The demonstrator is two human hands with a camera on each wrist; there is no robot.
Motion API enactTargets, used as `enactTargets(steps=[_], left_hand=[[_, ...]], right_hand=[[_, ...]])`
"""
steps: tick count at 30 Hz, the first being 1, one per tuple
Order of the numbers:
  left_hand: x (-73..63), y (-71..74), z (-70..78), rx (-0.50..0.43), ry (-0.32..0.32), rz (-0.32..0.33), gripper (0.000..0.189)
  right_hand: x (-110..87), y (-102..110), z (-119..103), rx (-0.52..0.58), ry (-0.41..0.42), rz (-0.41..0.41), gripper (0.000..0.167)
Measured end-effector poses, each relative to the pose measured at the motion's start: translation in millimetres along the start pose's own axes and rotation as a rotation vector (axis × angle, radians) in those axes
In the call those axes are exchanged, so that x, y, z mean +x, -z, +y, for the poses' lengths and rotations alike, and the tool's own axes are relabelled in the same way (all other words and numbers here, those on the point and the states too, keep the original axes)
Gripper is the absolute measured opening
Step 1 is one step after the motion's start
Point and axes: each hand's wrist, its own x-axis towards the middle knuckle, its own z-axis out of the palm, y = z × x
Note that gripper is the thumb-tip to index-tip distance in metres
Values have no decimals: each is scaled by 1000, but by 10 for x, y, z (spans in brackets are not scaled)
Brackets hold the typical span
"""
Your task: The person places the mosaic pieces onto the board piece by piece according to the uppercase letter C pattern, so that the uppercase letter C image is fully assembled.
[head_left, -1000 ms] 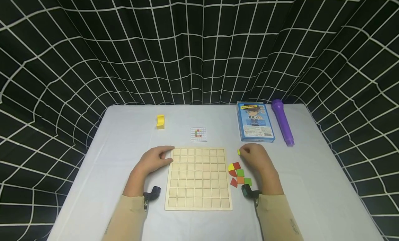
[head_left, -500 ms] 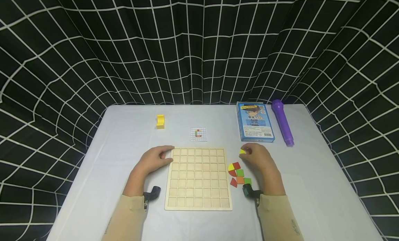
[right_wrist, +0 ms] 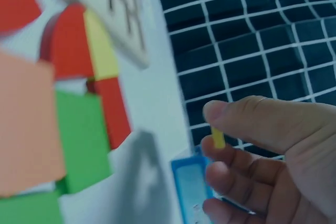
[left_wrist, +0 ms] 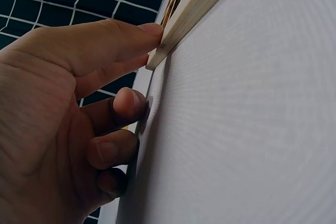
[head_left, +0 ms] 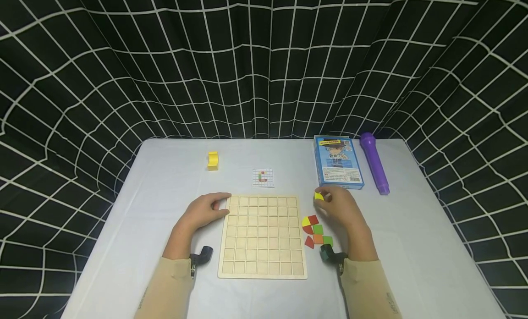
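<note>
My right hand [head_left: 339, 206] pinches a small yellow tile [head_left: 319, 196] with one rounded side between thumb and fingers, right of the board's upper corner. In the right wrist view the tile [right_wrist: 217, 137] shows edge-on as a narrow yellow strip. The wooden grid board [head_left: 264, 236] lies flat before me with bare squares. At its upper left corner my left hand [head_left: 204, 211] touches the edge with thumb and index finger extended. The left wrist view shows the thumb tip against the board's side [left_wrist: 178, 30], the lower fingers curled off it.
Red, green, orange and yellow tiles [head_left: 317, 229] lie beside the board's right edge. Beyond the board is a small pattern card [head_left: 262, 178]. A yellow arched block [head_left: 212, 161] stands at back left; a blue box [head_left: 338, 162] and purple microphone-shaped stick [head_left: 374, 163] lie at back right.
The yellow tile, at first mostly covered by my right fingers, now shows more of its face. That hand has shifted slightly away from me. My left hand stays in place.
</note>
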Motion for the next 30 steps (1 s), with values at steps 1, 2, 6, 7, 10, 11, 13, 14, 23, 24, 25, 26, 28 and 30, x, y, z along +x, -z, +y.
enactTargets(steps=[1,2,6,7,10,11,13,14,23,24,25,26,28,30], left_hand=[[0,0,-2,1,1,-1,56],[-1,0,-3,2,1,-3,56],[-6,0,-10,5,1,-6,57],[-7,0,-13,6,0,-7,57],[-10,-1,-21,3,0,-7,57],[-10,-2,-22,2,1,-8,57],[-8,-5,-23,0,3,-8,58],[-7,-4,-22,-1,5,-9,58],[-3,30,-36,-41,-5,-47,63],[-4,32,-39,-45,-6,-50,63],[-5,34,-42,-46,-7,-52,64],[-4,34,-44,-47,-10,-52,64],[-2,33,-48,-48,-18,-52,64],[-2,30,-48,-46,-24,-53,65]], right_hand=[[-15,12,-31,4,11,12,35],[-30,26,-61,6,24,24,35],[-101,67,-212,24,73,72,36],[-118,75,-251,30,87,82,36],[-161,73,-373,52,125,111,34],[-172,67,-412,59,137,118,33],[-194,45,-489,76,151,127,32],[-203,28,-528,81,156,132,32],[-203,-249,-758,99,264,125,28],[-195,-294,-769,100,266,115,28],[-189,-337,-782,100,268,107,28],[-183,-382,-790,99,269,98,28],[-173,-466,-802,93,262,79,29],[-173,-541,-819,78,254,65,28]])
